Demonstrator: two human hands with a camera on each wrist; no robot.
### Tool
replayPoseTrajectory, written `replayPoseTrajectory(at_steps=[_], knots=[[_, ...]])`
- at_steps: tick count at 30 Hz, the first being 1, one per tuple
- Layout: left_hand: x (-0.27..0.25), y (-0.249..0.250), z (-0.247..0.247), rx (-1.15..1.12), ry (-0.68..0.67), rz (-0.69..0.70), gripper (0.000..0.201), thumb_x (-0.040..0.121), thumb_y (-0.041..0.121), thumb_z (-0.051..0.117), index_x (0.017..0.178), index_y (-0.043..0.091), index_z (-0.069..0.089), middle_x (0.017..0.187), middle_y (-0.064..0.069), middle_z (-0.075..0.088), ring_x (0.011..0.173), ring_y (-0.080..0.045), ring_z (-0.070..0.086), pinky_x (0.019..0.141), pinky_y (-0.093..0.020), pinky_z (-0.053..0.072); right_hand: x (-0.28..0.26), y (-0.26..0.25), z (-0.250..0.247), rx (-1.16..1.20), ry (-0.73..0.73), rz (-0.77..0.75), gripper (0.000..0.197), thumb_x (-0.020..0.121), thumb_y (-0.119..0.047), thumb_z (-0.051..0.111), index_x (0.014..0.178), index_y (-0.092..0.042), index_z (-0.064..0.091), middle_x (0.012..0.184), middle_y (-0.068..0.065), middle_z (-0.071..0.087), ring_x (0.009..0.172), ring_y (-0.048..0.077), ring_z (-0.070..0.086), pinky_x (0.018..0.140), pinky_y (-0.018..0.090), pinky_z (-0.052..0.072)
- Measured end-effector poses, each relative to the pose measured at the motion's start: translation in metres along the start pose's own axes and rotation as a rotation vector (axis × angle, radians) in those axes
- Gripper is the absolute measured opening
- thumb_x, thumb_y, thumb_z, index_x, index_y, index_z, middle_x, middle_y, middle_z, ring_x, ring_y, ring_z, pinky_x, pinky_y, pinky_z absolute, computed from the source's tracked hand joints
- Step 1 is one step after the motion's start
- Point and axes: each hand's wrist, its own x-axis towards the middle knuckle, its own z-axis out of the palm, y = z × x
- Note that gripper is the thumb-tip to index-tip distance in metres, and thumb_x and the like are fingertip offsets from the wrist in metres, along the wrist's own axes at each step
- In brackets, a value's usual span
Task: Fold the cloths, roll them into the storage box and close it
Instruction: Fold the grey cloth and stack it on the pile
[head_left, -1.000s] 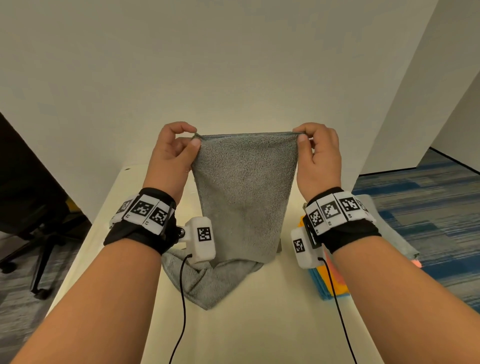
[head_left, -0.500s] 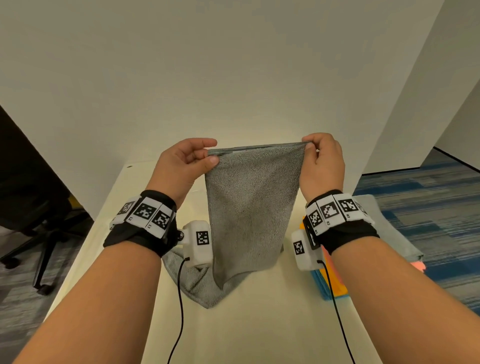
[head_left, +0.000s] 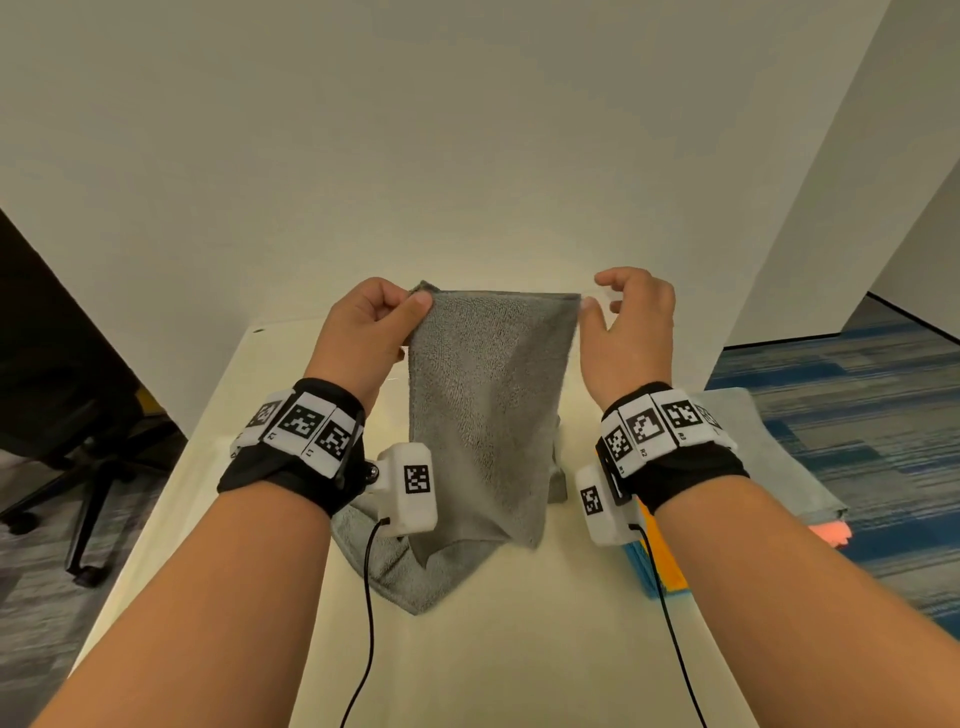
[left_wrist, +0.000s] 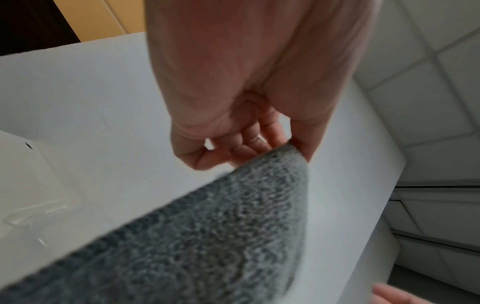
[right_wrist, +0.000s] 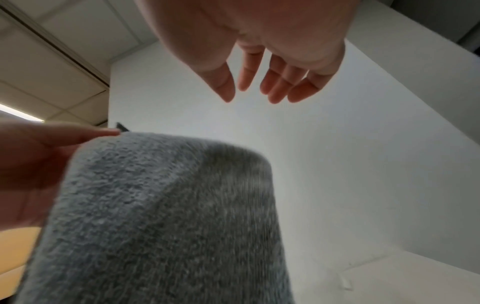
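Observation:
A grey terry cloth (head_left: 483, 405) hangs upright over the white table (head_left: 519, 649), its lower end crumpled on the tabletop. My left hand (head_left: 415, 302) pinches the cloth's top left corner between thumb and fingers; the left wrist view shows that pinch (left_wrist: 292, 147) on the cloth (left_wrist: 207, 236). My right hand (head_left: 597, 299) hovers just beside the top right corner with its fingers spread and holding nothing. In the right wrist view its fingertips (right_wrist: 249, 90) are straight and apart from the cloth (right_wrist: 168, 216). No storage box is plainly visible.
A stack of folded cloths (head_left: 753, 441), pale grey on top with orange, blue and pink below, sits at the table's right edge under my right forearm. A white wall stands behind the table. A black office chair (head_left: 78, 415) is on the left.
Both hands pinched the cloth's top corners before; now my right hand has let go of its corner and spread its fingers. The left hand keeps its pinch and the cloth hangs lower.

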Motion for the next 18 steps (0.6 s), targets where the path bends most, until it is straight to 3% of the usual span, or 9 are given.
replayPoseTrajectory(at_steps=[2,4,7,9,11,13,16,18], knots=[[0.000,0.003,0.003,0.050,0.007,-0.015,0.029,0.085,0.029,0.069,0.065,0.023,0.048,0.067,0.003,0.049,0.062,-0.010,0.043,0.058,-0.026,0.037,-0.005,-0.007,0.001,0.025,-0.031,-0.054,0.020,0.092,-0.020,0.058,0.111,-0.021,0.055,0.115,-0.005,0.039,0.101,0.015,0.054,0.092,0.027,0.044],[0.000,0.007,0.008,0.062,0.020,-0.040,0.030,0.087,0.025,0.066,0.065,0.021,0.046,0.068,0.003,0.050,0.059,-0.007,0.045,0.056,-0.023,0.036,-0.010,-0.016,0.002,0.093,-0.134,-0.103,0.011,0.089,-0.019,0.061,0.098,-0.023,0.057,0.102,-0.005,0.050,0.084,0.010,0.055,0.078,0.021,0.043],[-0.001,0.014,0.014,-0.007,0.039,-0.114,0.032,0.087,0.017,0.065,0.064,0.019,0.044,0.071,-0.003,0.060,0.058,-0.012,0.056,0.051,-0.024,0.036,-0.019,-0.029,0.006,0.256,-0.455,-0.069,0.008,0.086,-0.023,0.064,0.080,-0.027,0.061,0.077,-0.005,0.059,0.070,0.009,0.054,0.068,0.027,0.049],[-0.003,0.019,0.017,-0.057,0.054,-0.149,0.034,0.085,0.012,0.066,0.061,0.018,0.042,0.060,-0.002,0.060,0.055,-0.015,0.054,0.048,-0.025,0.036,-0.025,-0.032,0.008,0.253,-0.563,-0.086,0.006,0.084,-0.026,0.067,0.079,-0.027,0.064,0.075,-0.006,0.060,0.069,0.009,0.054,0.072,0.030,0.050],[-0.004,0.025,0.020,-0.077,0.057,-0.155,0.036,0.084,0.009,0.067,0.060,0.017,0.041,0.059,-0.005,0.060,0.054,-0.017,0.052,0.046,-0.024,0.037,-0.028,-0.035,0.008,0.221,-0.579,-0.128,0.006,0.084,-0.027,0.069,0.083,-0.024,0.064,0.079,-0.009,0.062,0.073,0.009,0.056,0.074,0.025,0.049],[-0.006,0.029,0.022,-0.089,0.050,-0.145,0.035,0.082,0.005,0.067,0.062,0.016,0.041,0.070,-0.012,0.061,0.058,-0.022,0.053,0.045,-0.023,0.038,-0.029,-0.037,0.008,0.187,-0.589,-0.159,0.013,0.083,-0.029,0.071,0.088,-0.022,0.061,0.084,-0.007,0.063,0.077,0.012,0.058,0.074,0.024,0.048],[-0.010,0.036,0.024,-0.111,-0.011,-0.127,0.025,0.083,0.001,0.065,0.077,0.016,0.047,0.072,-0.008,0.060,0.060,-0.022,0.061,0.048,-0.024,0.045,-0.027,-0.036,0.010,0.085,-0.597,-0.184,0.026,0.082,-0.037,0.071,0.091,-0.020,0.053,0.090,-0.003,0.060,0.079,0.015,0.059,0.072,0.028,0.048],[-0.014,0.040,0.027,-0.106,-0.074,-0.121,0.019,0.085,0.000,0.064,0.089,0.017,0.057,0.073,-0.006,0.062,0.065,-0.020,0.065,0.057,-0.025,0.053,-0.027,-0.034,0.012,0.015,-0.549,-0.197,0.031,0.081,-0.042,0.070,0.089,-0.020,0.049,0.088,-0.004,0.056,0.075,0.014,0.056,0.067,0.028,0.046]])
